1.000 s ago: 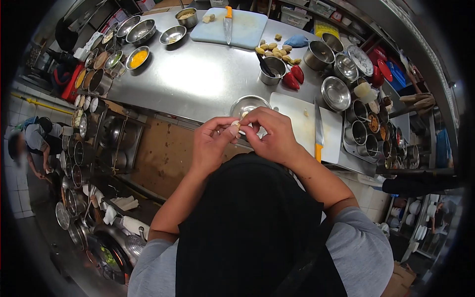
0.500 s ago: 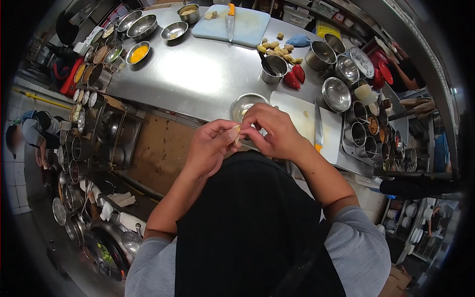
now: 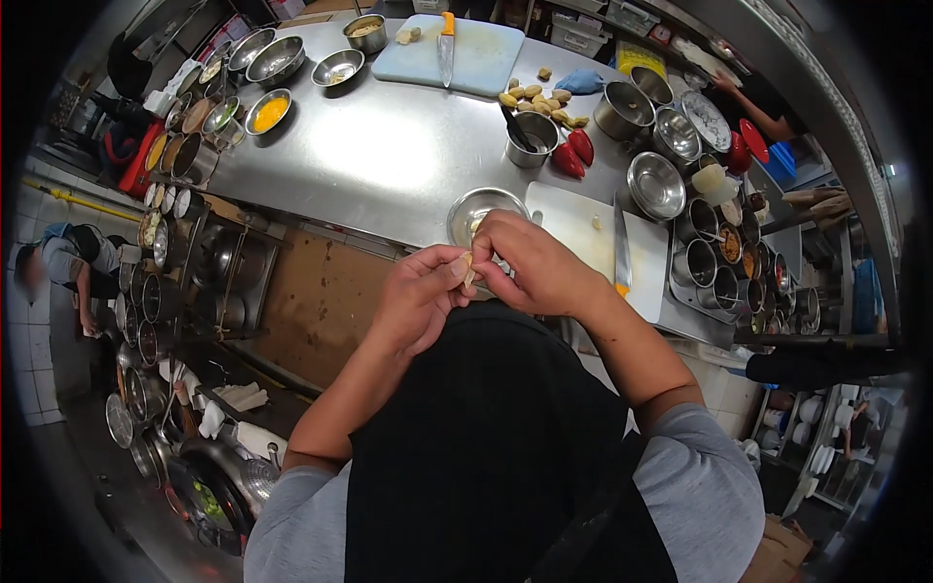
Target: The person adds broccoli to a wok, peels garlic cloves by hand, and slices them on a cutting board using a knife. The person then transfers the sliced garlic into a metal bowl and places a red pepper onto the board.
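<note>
Between the fingertips of both hands is a small cream-coloured piece that looks like a garlic clove [image 3: 467, 269]. My left hand [image 3: 418, 293] is closed, pinching it from the left with thumb and forefinger. From the other side my right hand [image 3: 533, 260] pinches at its edge, partly covering it. Just beyond the hands sits a steel bowl [image 3: 465, 212], its near side and contents partly hidden by my right hand. To its right lies a white cutting board [image 3: 573, 248] bearing a small pale piece [image 3: 597, 222] and a knife [image 3: 622, 243] with an orange handle.
A steel pot [image 3: 544, 141], red peppers [image 3: 568, 160] and several brownish-yellow pieces [image 3: 535, 93] stand farther back. A blue-tinted board [image 3: 486, 68] holds another knife [image 3: 445, 53]. Steel bowls [image 3: 657, 185] are at right, one with orange contents [image 3: 269, 114] at left. Other people are nearby.
Both hands stay together around the clove; the fingers have shifted slightly. The view has tilted a little. At the upper right, another person's arm has moved.
</note>
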Motion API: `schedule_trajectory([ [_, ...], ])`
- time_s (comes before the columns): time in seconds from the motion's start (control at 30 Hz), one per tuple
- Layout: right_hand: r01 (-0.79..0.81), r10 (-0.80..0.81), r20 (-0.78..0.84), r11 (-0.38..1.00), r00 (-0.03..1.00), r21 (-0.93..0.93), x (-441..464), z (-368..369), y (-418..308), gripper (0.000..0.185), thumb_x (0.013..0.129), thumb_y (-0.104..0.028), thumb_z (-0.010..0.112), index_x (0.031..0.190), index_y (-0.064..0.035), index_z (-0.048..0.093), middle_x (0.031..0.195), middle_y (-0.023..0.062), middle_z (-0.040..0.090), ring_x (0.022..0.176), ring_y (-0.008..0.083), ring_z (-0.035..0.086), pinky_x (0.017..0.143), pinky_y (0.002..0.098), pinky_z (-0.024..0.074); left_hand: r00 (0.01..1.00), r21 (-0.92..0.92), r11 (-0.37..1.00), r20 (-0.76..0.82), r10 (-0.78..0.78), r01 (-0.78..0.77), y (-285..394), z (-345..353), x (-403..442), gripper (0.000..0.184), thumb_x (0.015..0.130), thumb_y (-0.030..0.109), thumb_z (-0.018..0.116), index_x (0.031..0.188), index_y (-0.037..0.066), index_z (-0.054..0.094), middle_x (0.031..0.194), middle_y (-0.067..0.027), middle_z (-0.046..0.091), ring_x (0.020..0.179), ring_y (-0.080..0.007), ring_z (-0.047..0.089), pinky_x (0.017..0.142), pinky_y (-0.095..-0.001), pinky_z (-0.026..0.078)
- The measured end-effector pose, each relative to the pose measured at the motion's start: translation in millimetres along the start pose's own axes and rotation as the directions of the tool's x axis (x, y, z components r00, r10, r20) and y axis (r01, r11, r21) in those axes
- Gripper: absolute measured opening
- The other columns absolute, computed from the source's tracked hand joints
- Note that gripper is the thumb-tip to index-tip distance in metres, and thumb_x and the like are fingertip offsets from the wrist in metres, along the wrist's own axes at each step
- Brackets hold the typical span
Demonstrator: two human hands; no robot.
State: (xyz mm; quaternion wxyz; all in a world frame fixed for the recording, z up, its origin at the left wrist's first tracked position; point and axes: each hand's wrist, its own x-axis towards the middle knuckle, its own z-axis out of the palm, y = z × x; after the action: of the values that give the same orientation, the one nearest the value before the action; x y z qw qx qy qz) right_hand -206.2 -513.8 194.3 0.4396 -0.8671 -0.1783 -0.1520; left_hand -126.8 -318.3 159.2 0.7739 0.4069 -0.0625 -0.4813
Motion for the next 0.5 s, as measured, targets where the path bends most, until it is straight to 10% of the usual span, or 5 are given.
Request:
schedule_trajectory([
  [0.5, 0.108, -0.101, -0.038, 0.944, 0.994, 0.312, -6.4, 18.0, -19.2, 0.019, 0.08, 0.006, 0.06, 0.092, -0.0052, 0.051, 0.101, 0.011, 0.058, 0.097, 0.0288, 0.061, 0.087, 0.0376, 0.0512, 0.991, -0.423, 0.906, 0.109, 0.071, -0.018, 8.7, -12.0, 0.6, 0.03, 0.104, 0.019, 0.058, 0.13, 0.005, 0.053, 0.109, -0.0091, 0.066, 0.094, -0.0149, 0.063, 0.085, -0.0348, 0.054],
])
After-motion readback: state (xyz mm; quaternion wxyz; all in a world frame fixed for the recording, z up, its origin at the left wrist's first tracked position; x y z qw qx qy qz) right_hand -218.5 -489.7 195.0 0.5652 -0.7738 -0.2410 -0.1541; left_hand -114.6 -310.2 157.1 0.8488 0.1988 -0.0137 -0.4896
